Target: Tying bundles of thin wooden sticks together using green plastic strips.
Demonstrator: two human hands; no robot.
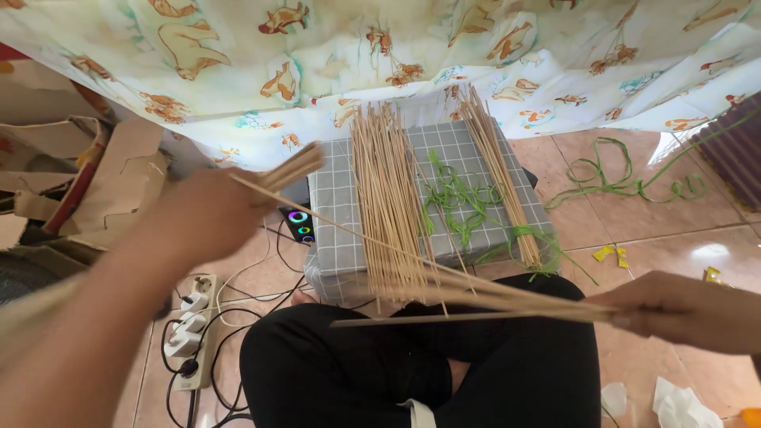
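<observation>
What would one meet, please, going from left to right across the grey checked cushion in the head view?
Broad bundle of thin tan sticks → loose green strips → narrower bundle of tan sticks, all on the grey checked cushion.

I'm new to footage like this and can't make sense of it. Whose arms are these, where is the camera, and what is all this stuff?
There is no machine: a person wears a camera on the head, looking down at their own lap, dark trousers and two bare hands. The left hand grips a small bundle of thin tan sticks. The right hand holds several long sticks by one end, so they reach across the lap. Ahead sits a grey checked cushion carrying two more piles of sticks and loose green strips. On the tiled floor lie further green strips and, at left, a white power strip with cables.
</observation>
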